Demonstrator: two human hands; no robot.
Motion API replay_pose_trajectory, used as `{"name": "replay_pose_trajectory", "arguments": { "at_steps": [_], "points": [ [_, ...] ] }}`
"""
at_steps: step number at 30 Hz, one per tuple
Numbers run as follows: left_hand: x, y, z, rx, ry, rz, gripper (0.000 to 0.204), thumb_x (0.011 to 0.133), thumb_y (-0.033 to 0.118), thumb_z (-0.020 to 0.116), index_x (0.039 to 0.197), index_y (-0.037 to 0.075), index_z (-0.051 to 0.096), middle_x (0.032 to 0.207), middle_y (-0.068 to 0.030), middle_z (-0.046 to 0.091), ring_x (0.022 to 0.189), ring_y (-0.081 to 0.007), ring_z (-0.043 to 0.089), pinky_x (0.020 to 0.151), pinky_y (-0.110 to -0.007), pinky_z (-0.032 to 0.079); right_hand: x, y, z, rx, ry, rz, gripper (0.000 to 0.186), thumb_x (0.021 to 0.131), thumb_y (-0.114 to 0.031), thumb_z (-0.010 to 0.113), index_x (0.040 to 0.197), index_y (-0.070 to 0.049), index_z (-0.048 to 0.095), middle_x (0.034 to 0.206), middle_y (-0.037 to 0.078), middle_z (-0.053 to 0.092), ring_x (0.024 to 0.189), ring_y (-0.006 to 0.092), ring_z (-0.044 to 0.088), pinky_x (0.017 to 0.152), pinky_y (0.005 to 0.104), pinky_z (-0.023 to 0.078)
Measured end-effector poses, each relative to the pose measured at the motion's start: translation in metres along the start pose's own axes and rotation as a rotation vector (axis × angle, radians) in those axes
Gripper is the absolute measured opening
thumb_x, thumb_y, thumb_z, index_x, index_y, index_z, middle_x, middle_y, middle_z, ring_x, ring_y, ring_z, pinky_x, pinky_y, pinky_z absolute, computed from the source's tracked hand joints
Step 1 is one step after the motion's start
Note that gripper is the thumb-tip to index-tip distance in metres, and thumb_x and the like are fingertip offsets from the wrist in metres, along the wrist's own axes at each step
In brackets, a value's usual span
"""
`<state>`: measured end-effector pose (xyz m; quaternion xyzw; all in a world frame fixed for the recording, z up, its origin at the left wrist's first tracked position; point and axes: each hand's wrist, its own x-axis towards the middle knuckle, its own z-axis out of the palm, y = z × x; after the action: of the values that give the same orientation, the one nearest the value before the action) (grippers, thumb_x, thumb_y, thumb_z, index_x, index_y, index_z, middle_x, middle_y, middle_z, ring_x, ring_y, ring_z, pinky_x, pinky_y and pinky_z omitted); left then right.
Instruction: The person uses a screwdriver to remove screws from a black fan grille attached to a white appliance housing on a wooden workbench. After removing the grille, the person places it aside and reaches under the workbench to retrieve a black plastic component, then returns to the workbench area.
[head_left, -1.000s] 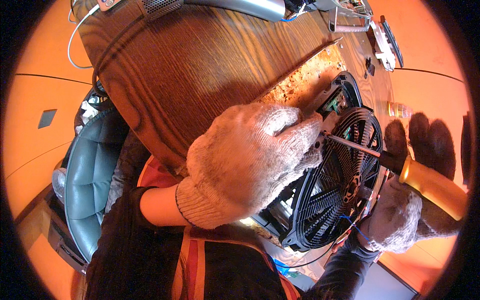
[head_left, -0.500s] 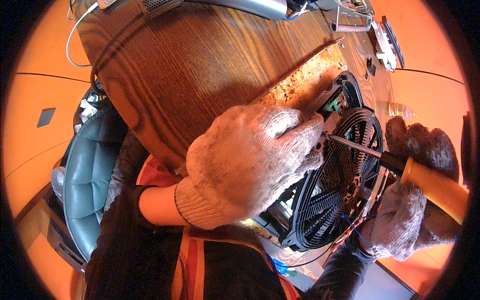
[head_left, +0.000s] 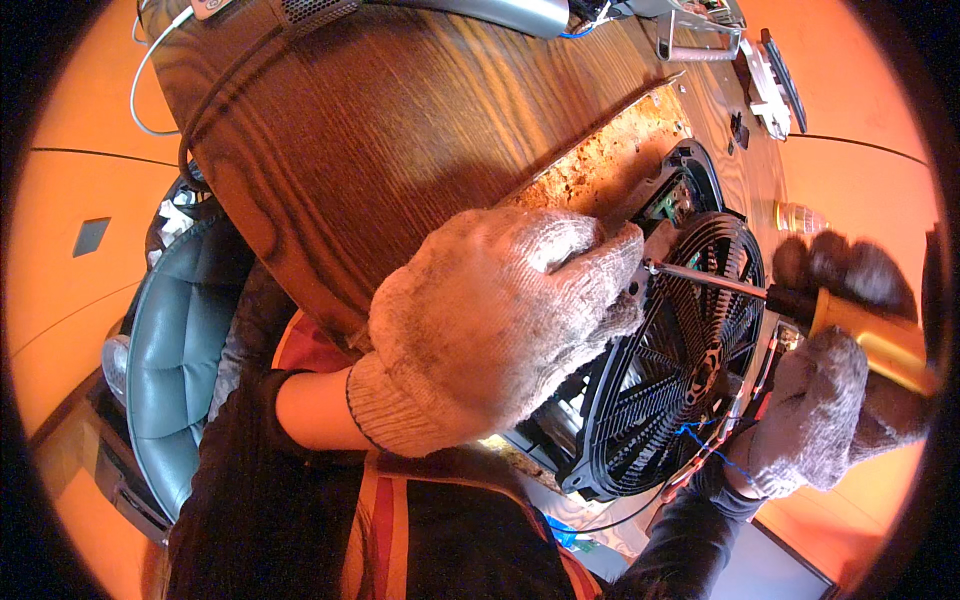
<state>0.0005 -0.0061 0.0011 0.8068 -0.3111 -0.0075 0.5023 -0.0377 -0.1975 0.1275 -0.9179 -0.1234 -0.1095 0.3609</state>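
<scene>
My left hand (head_left: 500, 325), in a knitted work glove, has its fingers closed at the upper left edge of a black fan housing (head_left: 655, 420), with what they grip mostly hidden. Beside those fingertips, the metal tip of a screwdriver (head_left: 710, 280) meets the housing near a small dark hole. My right hand (head_left: 820, 405), also gloved, is wrapped round the screwdriver's yellow-and-black handle. An exposed green circuit board (head_left: 672, 205) shows in the housing's upper part, and blue and red wires (head_left: 700, 430) run along the fan's lower right side.
The wooden desk (head_left: 350, 120) carries a chipboard strip (head_left: 590, 160), a silver cylinder (head_left: 500, 15), a metal-handled part (head_left: 695, 45) and white-and-black strips (head_left: 770, 100) at the back. A clear yellowish bottle (head_left: 798, 218) lies right. A teal padded chair (head_left: 175, 360) stands left of the desk.
My right hand and the screwdriver handle have shifted a little, with the fingers curling further round it. My left hand and the fan housing are nearly unmoved.
</scene>
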Motion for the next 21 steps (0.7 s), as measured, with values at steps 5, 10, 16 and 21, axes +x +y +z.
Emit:
{"name": "replay_pose_trajectory", "arguments": {
  "at_steps": [5, 10, 16, 21],
  "points": [
    [0.001, -0.001, 0.000, 0.023, -0.032, 0.014, 0.044, 0.075, 0.027, 0.079, 0.113, 0.008, 0.068, 0.098, -0.0145, 0.066, 0.087, -0.0326, 0.064, 0.076, -0.041, 0.052, -0.020, 0.008, -0.013, 0.081, 0.171, 0.008, 0.044, 0.087, -0.007, 0.068, 0.127, 0.001, 0.053, 0.123, 0.025, 0.060, 0.112, 0.0318, 0.062, 0.091, 0.0467, 0.053],
    [0.001, -0.002, 0.000, -0.030, -0.051, -0.013, 0.047, 0.077, 0.025, 0.077, 0.119, 0.008, 0.065, 0.098, -0.0145, 0.066, 0.088, -0.0331, 0.064, 0.077, -0.040, 0.052, -0.029, 0.018, -0.011, 0.125, 0.263, 0.027, 0.047, 0.088, -0.011, 0.067, 0.130, 0.000, 0.051, 0.128, 0.026, 0.057, 0.114, 0.0356, 0.060, 0.097, 0.0510, 0.049],
    [0.005, -0.004, 0.007, 0.037, 0.015, 0.007, 0.037, 0.083, 0.030, 0.068, 0.112, 0.007, 0.065, 0.086, -0.0108, 0.062, 0.076, -0.0302, 0.062, 0.066, -0.041, 0.051, -0.028, 0.023, -0.015, 0.161, 0.327, 0.157, 0.050, 0.089, -0.016, 0.066, 0.134, -0.001, 0.048, 0.134, 0.026, 0.052, 0.117, 0.0401, 0.057, 0.104, 0.0563, 0.043],
    [0.004, -0.004, 0.005, 0.088, -0.009, 0.014, 0.036, 0.084, 0.032, 0.067, 0.109, 0.006, 0.066, 0.086, -0.0108, 0.061, 0.076, -0.0299, 0.062, 0.065, -0.041, 0.050, -0.031, 0.021, -0.008, 0.157, 0.343, 0.038, 0.052, 0.090, -0.017, 0.064, 0.135, -0.001, 0.047, 0.133, 0.029, 0.051, 0.112, 0.0422, 0.060, 0.102, 0.0569, 0.045]
  ]
}}
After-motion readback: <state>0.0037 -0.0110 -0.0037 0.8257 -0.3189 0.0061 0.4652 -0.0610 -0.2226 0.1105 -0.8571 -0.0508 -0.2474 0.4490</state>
